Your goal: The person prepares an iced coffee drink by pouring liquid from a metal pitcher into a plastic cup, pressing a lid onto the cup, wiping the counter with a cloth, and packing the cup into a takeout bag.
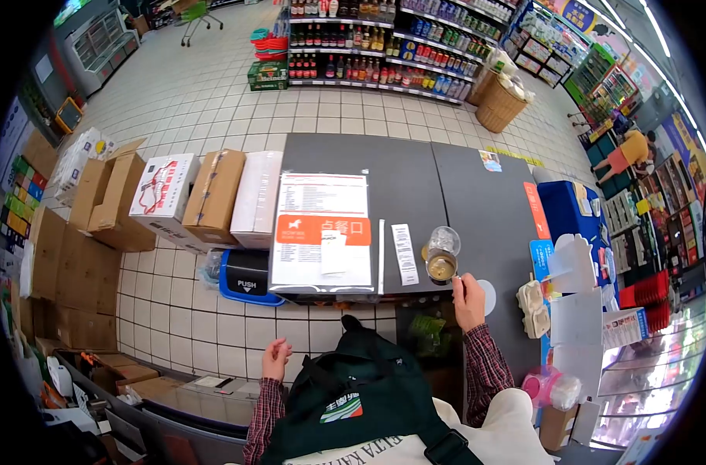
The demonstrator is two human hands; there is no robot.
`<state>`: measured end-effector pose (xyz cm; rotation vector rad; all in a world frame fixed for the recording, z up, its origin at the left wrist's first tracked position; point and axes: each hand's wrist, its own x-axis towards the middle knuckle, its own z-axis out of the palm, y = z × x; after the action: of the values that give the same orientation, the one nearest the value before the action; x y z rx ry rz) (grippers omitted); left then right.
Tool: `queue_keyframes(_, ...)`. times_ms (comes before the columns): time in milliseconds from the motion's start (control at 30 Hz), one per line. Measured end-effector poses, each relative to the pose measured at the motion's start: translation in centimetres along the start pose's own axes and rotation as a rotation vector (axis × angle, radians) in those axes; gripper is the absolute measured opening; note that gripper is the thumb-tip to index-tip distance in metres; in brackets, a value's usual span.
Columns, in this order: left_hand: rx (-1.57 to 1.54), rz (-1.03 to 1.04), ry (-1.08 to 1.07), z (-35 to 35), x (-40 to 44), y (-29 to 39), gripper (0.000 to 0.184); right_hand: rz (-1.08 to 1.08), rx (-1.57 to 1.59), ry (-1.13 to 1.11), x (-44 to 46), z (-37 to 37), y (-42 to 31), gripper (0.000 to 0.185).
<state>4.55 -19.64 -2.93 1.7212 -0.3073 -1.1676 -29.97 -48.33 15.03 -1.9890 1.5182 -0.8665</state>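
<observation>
A clear cup [441,268] with brown liquid is at the front of the dark grey counter [399,170]. My right hand [469,301] is closed at its lower right side, fingertips pinched against the edge. Just behind the brown liquid is a clear rounded part [445,239]; I cannot tell if it is a second vessel. A white round disc [485,297] lies beside my right hand. A long printed paper slip [405,254] lies left of the cup. My left hand [275,358] hangs in front of my body, fingers loosely apart, holding nothing.
A printed menu sheet [322,198] covers the counter's left part. Boxes [216,194] and a blue-rimmed bin [248,273] stand to its left. At right are an egg-carton-like tray [533,308] and a pink item [540,386]. A person [632,151] is at far shelves.
</observation>
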Motion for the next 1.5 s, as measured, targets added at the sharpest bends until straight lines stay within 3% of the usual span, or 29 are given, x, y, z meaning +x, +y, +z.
queue_keyframes(233,0.068,0.016,-0.127,8.0,3.6,4.6,0.031,0.044,-0.085,0.024,1.8,-2.1,8.2,0.03)
queue_keyframes(400,0.085,0.032,-0.248,13.2,4.3,5.6,0.029,0.203,-0.003,-0.067,3.1,-2.9,9.8,0.026)
queue_keyframes(500,0.067,0.071,-0.296,14.6,4.8,4.9,0.03,0.117,-0.079,-0.099,4.2,-3.6,9.2,0.025)
queue_keyframes(1000,0.071,-0.016,-0.17,15.0,3.1,4.0,0.03,-0.133,-0.418,-0.183,8.3,-3.9,8.6,0.027)
queue_keyframes(1500,0.006,0.003,-0.114,14.6,2.9,2.5,0.028,-0.155,-0.586,-0.284,10.4,-3.9,7.6,0.03)
